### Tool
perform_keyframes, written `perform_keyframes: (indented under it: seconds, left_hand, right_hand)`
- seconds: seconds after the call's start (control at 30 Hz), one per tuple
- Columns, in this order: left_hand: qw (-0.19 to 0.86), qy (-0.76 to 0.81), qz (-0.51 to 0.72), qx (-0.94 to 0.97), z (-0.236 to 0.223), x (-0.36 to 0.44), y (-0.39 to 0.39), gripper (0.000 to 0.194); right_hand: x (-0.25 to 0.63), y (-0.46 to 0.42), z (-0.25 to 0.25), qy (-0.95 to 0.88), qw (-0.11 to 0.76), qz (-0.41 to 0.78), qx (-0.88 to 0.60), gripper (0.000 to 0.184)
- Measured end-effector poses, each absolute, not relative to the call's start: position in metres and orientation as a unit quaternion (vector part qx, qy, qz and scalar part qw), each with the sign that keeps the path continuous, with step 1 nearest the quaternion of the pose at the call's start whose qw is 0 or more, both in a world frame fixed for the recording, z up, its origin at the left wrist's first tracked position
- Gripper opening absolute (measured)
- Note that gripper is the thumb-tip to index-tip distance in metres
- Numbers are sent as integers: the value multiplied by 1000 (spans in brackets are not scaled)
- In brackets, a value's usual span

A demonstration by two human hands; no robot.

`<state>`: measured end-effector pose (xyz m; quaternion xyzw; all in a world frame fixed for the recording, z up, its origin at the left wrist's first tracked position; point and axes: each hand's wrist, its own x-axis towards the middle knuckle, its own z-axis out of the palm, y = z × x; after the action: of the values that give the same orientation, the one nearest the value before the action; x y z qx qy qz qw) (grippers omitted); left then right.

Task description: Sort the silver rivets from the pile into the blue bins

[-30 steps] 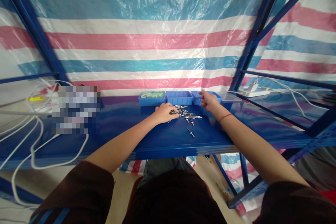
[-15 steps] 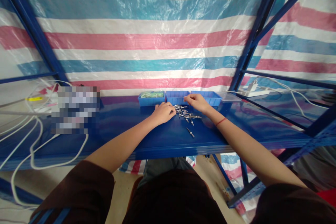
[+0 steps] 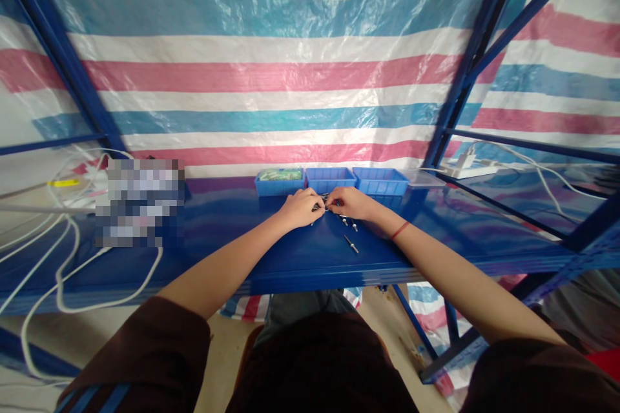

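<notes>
Small silver pins with a collar, which look like blind rivets (image 3: 351,244), lie on the blue table; most of the pile is now covered by my hands. My left hand (image 3: 301,208) is closed, with the thin ends of some rivets showing at its fingertips. Close against it, my right hand (image 3: 352,203) is closed in a pinch at the left fingertips. What sits in that pinch is too small and covered to make out. One rivet lies apart, nearer the table's front edge.
Three blue bins stand behind my hands: a left bin (image 3: 271,188) with greenish packets, a middle bin (image 3: 330,175) and a right bin (image 3: 381,186). A clear lid (image 3: 426,178) lies beside them. White cables (image 3: 62,271) run at left; a power strip (image 3: 467,168) is at right.
My right hand has moved from the middle bin's front down and left to meet my left hand, covering much of the rivet pile. My left hand has stayed nearly still.
</notes>
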<state>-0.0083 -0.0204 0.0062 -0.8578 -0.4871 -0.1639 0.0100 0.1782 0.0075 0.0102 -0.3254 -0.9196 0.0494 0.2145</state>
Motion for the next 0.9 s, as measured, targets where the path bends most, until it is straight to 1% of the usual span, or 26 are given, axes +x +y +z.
perform_keyframes:
  seconds: [0.13, 0.33, 0.5, 0.67, 0.8, 0.9]
  left_hand:
    - [12, -484, -159, -861, 7, -9, -20, 22]
    - [38, -473, -182, -861, 3, -9, -18, 28]
    - [51, -481, -242, -841, 5, -8, -20, 26]
    - [28, -470, -304, -829, 10, -7, -19, 24]
    - [12, -451, -341, -825, 9, -7, -16, 23]
    - [-5, -449, -346, -824, 9, -7, -14, 22]
  right_hand:
    - [179, 6, 9, -921, 219, 45, -318, 19]
    - [178, 5, 10, -922, 227, 46, -311, 16]
    - [177, 4, 10, -901, 292, 88, -310, 16]
    - [177, 3, 14, -857, 357, 146, -342, 15]
    - [176, 2, 17, -837, 388, 181, -340, 21]
    - [175, 2, 18, -829, 412, 197, -323, 27]
